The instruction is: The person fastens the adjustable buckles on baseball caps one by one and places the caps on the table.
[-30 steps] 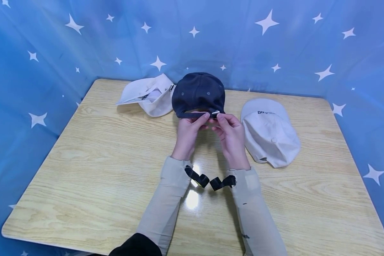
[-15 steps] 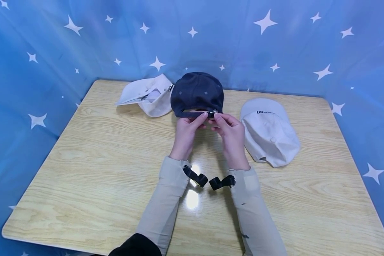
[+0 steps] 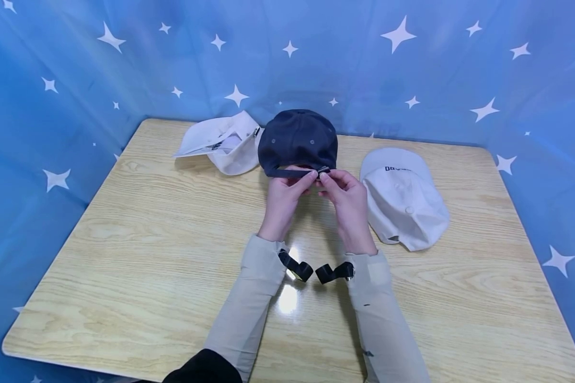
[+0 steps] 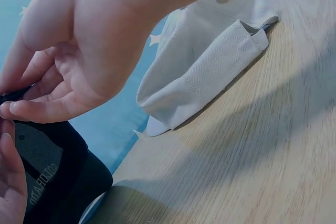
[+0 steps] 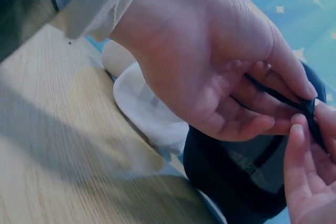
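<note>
A dark navy cap [image 3: 297, 135] stands near the table's back edge, its rear opening and strap [image 3: 289, 173] turned toward me. My left hand [image 3: 285, 199] pinches the strap between thumb and fingers, close to the buckle [image 3: 323, 170]. At the buckle end, my right hand [image 3: 346, 205] pinches the strap, thumb on top. Both sets of fingertips nearly meet, as the right wrist view shows around the dark strap [image 5: 310, 109]. Inside the cap, pale lettering [image 4: 46, 184] shows in the left wrist view. The fingers partly hide the buckle.
To the left, a white cap [image 3: 230, 143] lies tipped on its side, close to the navy one. Another white cap [image 3: 404, 199] with dark letters on its front lies right of my right hand. A blue curtain [image 3: 287, 64] with white stars hangs behind the wooden table [image 3: 148, 239].
My left thumb has slid slightly right along the strap, closer to the buckle. The buckle, bright and raised a second ago, now looks darker and lies lower. Both hands keep their hold.
</note>
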Action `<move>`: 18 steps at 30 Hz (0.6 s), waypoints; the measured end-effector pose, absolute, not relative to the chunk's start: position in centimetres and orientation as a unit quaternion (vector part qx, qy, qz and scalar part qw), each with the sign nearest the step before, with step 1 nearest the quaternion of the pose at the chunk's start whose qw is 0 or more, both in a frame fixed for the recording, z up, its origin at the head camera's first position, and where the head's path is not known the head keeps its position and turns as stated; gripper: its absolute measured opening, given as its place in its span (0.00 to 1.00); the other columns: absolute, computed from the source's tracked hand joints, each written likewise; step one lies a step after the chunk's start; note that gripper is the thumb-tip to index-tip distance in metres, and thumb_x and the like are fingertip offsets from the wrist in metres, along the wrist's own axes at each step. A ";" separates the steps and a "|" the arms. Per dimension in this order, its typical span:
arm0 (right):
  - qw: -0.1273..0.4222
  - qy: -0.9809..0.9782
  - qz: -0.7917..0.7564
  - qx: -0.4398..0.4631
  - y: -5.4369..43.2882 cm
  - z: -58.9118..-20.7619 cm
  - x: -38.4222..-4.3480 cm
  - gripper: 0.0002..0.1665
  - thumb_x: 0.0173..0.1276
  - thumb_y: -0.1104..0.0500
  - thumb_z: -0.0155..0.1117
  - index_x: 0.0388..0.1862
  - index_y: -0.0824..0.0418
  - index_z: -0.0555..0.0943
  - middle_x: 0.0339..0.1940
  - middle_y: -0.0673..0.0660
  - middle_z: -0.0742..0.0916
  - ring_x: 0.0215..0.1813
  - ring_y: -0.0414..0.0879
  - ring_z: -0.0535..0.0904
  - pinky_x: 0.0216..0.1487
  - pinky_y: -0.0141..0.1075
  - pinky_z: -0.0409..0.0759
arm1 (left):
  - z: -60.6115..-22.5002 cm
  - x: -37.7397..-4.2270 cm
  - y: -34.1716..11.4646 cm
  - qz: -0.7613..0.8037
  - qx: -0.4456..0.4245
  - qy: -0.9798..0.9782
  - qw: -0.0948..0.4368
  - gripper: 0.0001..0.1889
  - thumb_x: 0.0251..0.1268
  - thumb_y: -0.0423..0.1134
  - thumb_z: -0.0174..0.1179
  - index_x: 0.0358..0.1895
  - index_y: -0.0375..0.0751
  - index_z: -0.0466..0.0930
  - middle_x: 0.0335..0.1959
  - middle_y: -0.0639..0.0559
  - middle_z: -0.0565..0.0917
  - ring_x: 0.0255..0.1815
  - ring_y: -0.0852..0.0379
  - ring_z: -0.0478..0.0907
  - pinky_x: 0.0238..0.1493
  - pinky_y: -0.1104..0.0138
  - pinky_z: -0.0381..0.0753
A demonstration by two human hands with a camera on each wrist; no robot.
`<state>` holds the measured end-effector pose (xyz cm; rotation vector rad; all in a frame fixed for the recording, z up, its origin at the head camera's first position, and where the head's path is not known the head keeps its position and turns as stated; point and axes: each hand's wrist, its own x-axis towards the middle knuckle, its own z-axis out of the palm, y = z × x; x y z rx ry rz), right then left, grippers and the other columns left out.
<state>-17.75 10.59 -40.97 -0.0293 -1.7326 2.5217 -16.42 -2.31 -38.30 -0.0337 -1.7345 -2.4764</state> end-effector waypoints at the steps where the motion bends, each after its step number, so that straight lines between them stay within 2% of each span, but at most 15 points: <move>1: 0.041 -0.569 0.821 -0.014 10.3 -39.8 -17.1 0.15 0.53 0.61 0.68 0.37 0.68 0.77 0.35 0.61 0.81 0.34 0.50 0.81 0.31 0.36 0.79 | -38.0 -16.2 -2.3 -0.817 -0.010 -0.574 0.058 0.11 0.52 0.39 0.65 0.34 0.34 0.79 0.32 0.46 0.80 0.31 0.56 0.76 0.34 0.60 0.75; 5: 0.039 -0.580 0.813 -0.020 9.7 -37.0 -15.6 0.14 0.54 0.60 0.67 0.35 0.67 0.77 0.32 0.60 0.81 0.33 0.49 0.80 0.32 0.34 0.79 | -38.4 -16.4 -2.2 -0.816 -0.007 -0.576 0.049 0.12 0.52 0.41 0.65 0.36 0.37 0.79 0.33 0.48 0.80 0.34 0.55 0.76 0.34 0.62 0.75; 11: 0.028 -0.550 0.834 -0.022 9.7 -36.7 -15.6 0.10 0.55 0.63 0.66 0.34 0.66 0.77 0.32 0.59 0.80 0.33 0.48 0.79 0.31 0.33 0.78 | -39.1 -16.8 -2.4 -0.842 0.000 -0.539 0.033 0.16 0.51 0.42 0.65 0.40 0.36 0.78 0.35 0.45 0.80 0.35 0.51 0.77 0.32 0.65 0.76; 13: 0.028 -0.536 0.844 -0.020 9.8 -36.8 -15.6 0.11 0.55 0.63 0.66 0.34 0.67 0.76 0.32 0.59 0.80 0.32 0.47 0.79 0.31 0.32 0.78 | -40.0 -17.3 -2.5 -0.850 0.006 -0.526 0.027 0.15 0.52 0.41 0.65 0.40 0.36 0.79 0.34 0.46 0.80 0.32 0.54 0.77 0.30 0.66 0.77; 18: 0.023 -0.496 0.868 -0.005 10.0 -36.9 -15.6 0.10 0.56 0.65 0.65 0.35 0.68 0.76 0.32 0.59 0.80 0.31 0.46 0.79 0.31 0.33 0.78 | -39.1 -17.0 -2.5 -0.856 0.006 -0.517 0.026 0.09 0.52 0.36 0.64 0.34 0.35 0.79 0.32 0.48 0.80 0.28 0.58 0.74 0.28 0.68 0.76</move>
